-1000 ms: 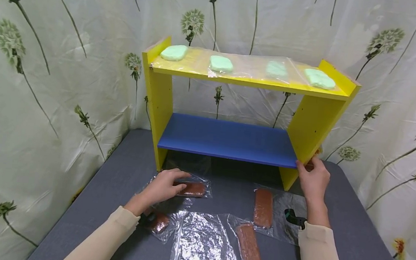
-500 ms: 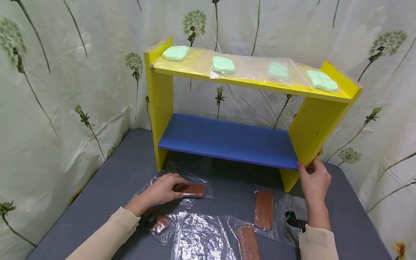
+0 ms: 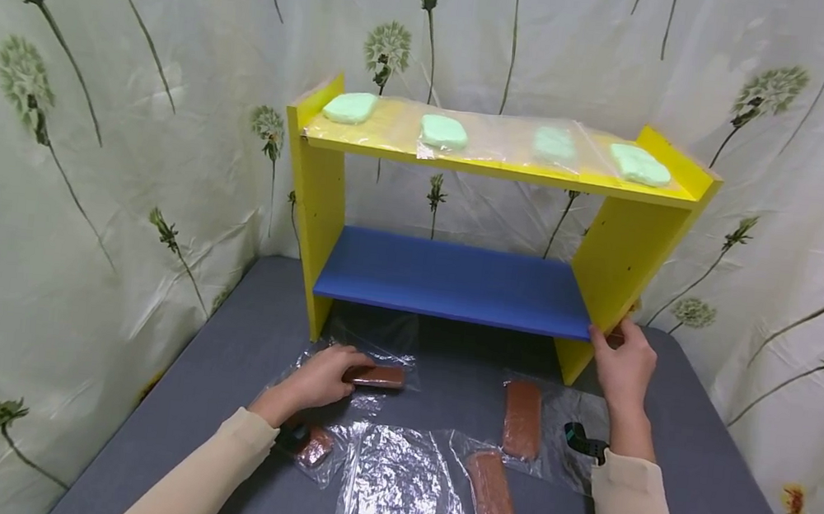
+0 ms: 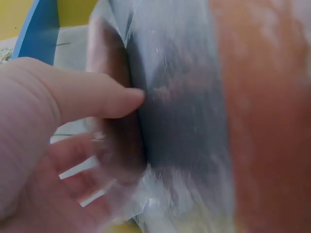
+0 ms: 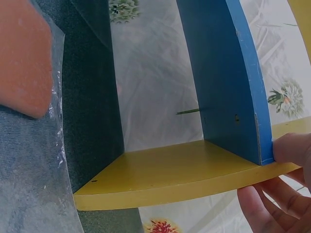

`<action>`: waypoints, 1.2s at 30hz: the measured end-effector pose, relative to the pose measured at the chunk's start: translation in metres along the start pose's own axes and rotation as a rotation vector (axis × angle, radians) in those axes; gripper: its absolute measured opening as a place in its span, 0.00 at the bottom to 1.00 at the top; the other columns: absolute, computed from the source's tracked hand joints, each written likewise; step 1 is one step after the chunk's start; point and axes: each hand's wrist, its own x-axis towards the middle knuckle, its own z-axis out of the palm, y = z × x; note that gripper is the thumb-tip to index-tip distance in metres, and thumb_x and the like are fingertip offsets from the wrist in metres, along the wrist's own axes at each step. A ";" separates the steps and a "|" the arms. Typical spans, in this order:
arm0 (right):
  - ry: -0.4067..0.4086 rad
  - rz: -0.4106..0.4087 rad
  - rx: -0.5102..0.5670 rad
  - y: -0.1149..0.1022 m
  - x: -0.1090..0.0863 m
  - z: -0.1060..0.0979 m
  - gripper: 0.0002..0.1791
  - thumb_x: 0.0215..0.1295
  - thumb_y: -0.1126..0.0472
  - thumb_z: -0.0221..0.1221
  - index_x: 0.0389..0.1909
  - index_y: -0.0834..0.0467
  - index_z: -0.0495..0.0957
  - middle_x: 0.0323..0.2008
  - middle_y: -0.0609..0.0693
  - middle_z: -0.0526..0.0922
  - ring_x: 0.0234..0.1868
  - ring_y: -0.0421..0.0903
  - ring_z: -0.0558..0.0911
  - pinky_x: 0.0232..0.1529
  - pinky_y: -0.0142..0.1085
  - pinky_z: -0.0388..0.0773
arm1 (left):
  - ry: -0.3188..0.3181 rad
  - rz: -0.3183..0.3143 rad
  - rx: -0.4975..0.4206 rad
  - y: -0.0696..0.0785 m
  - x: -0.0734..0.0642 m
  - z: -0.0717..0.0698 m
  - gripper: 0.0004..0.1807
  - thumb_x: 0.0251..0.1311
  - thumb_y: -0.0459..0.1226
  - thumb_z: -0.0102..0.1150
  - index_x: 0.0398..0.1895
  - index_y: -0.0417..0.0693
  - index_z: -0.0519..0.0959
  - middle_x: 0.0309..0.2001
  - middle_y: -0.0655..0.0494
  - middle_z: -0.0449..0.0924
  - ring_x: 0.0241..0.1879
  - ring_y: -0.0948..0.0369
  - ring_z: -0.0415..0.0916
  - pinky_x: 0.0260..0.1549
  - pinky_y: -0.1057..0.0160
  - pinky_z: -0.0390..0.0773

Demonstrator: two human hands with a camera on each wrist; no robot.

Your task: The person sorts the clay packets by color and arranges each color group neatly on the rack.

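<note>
My left hand [image 3: 318, 379] pinches a reddish-brown, round-edged bar [image 3: 381, 376] in a clear plastic bag, on the table in front of the shelf unit. In the left wrist view the thumb [image 4: 114, 99] lies across the near face of the bar [image 4: 116, 145], with blurred fingers behind it. My right hand [image 3: 623, 368] grips the front edge of the yellow right side panel [image 3: 624, 253], where the blue shelf [image 3: 455, 278] meets it. The right wrist view shows thumb and fingers on opposite sides of that panel [image 5: 194, 167]. The fingers' far ends are partly hidden in the head view.
More bagged brown bars lie at the right [image 3: 521, 421], front [image 3: 493, 501] and beside the left wrist [image 3: 315, 446]. A shiny clear bag [image 3: 394, 479] lies at front centre. Several pale green pads [image 3: 444, 132] in film line the yellow top shelf [image 3: 495, 168]. Flowered curtains [image 3: 130, 164] surround the table.
My left hand has lowered onto the bagged bar, its fingers have closed round it, and the bar now looks slightly tipped. The right hand has kept its grip on the side panel.
</note>
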 end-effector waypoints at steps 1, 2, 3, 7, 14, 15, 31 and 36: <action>-0.001 -0.001 -0.001 0.000 -0.001 0.000 0.20 0.70 0.53 0.63 0.53 0.63 0.80 0.45 0.61 0.84 0.45 0.59 0.82 0.47 0.52 0.74 | -0.003 -0.004 -0.002 0.000 -0.001 0.000 0.25 0.54 0.26 0.68 0.57 0.49 0.83 0.48 0.54 0.83 0.47 0.54 0.79 0.44 0.51 0.78; -0.001 -0.004 0.001 0.000 -0.002 0.001 0.20 0.69 0.53 0.63 0.53 0.63 0.80 0.45 0.61 0.84 0.45 0.59 0.82 0.47 0.53 0.75 | -0.004 -0.007 -0.004 -0.001 -0.001 0.001 0.24 0.55 0.26 0.66 0.57 0.49 0.83 0.48 0.54 0.83 0.47 0.54 0.79 0.45 0.51 0.78; 0.001 -0.008 0.003 0.000 -0.002 0.001 0.20 0.69 0.54 0.64 0.53 0.64 0.80 0.45 0.61 0.84 0.45 0.59 0.82 0.46 0.53 0.75 | -0.002 -0.009 -0.009 -0.001 -0.002 0.001 0.24 0.56 0.26 0.65 0.57 0.49 0.83 0.49 0.54 0.83 0.48 0.54 0.80 0.46 0.50 0.79; 0.005 -0.023 0.008 -0.001 -0.002 0.002 0.19 0.69 0.54 0.64 0.53 0.64 0.80 0.45 0.62 0.84 0.44 0.60 0.82 0.44 0.52 0.75 | 0.015 -0.012 -0.015 -0.001 -0.004 0.000 0.22 0.57 0.26 0.65 0.55 0.48 0.84 0.48 0.53 0.84 0.47 0.53 0.81 0.47 0.49 0.79; 0.001 -0.031 0.020 -0.004 -0.001 0.006 0.18 0.69 0.54 0.64 0.51 0.64 0.81 0.43 0.61 0.84 0.44 0.58 0.82 0.44 0.48 0.75 | 0.051 -0.050 -0.010 -0.003 -0.007 -0.004 0.16 0.58 0.28 0.68 0.50 0.47 0.85 0.42 0.55 0.84 0.41 0.57 0.82 0.40 0.53 0.81; -0.001 -0.029 0.021 -0.004 -0.001 0.007 0.18 0.69 0.54 0.64 0.51 0.64 0.80 0.43 0.61 0.84 0.44 0.58 0.82 0.44 0.48 0.75 | 0.055 -0.056 -0.007 -0.003 -0.007 -0.004 0.15 0.58 0.29 0.69 0.49 0.48 0.86 0.41 0.56 0.84 0.40 0.57 0.82 0.40 0.54 0.81; 0.013 0.001 0.003 -0.002 -0.001 0.001 0.19 0.70 0.54 0.63 0.53 0.64 0.80 0.45 0.62 0.83 0.45 0.59 0.81 0.46 0.53 0.74 | 0.092 -0.046 0.011 0.002 0.001 -0.011 0.11 0.60 0.32 0.69 0.45 0.53 0.87 0.36 0.62 0.82 0.33 0.65 0.78 0.34 0.60 0.79; 0.004 0.001 0.005 -0.002 -0.001 0.000 0.20 0.70 0.54 0.62 0.53 0.65 0.80 0.45 0.63 0.83 0.45 0.60 0.81 0.47 0.55 0.73 | 0.106 -0.033 -0.003 0.007 0.001 -0.016 0.10 0.60 0.31 0.69 0.43 0.51 0.87 0.35 0.63 0.83 0.32 0.66 0.77 0.32 0.61 0.79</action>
